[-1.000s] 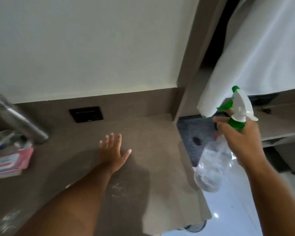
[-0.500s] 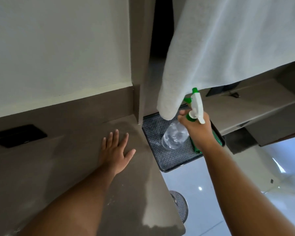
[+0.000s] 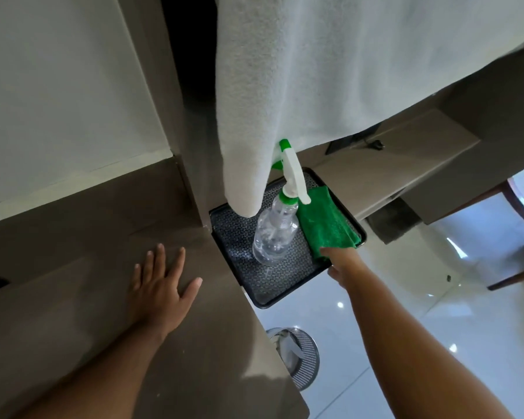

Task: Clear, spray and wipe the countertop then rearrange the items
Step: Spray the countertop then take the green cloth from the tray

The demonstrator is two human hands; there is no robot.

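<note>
Left hand (image 3: 158,288) flat on countertop (image 3: 73,297), right hand (image 3: 342,264) touching green cloth (image 3: 327,222)

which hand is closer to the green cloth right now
Right. The right hand reaches the near corner of the green cloth on the black tray. The left hand lies flat on the countertop, past the spray bottle.

wall (image 3: 58,86): cream | floor (image 3: 406,313): glossy white tile | towel (image 3: 330,71): white, hanging
</note>
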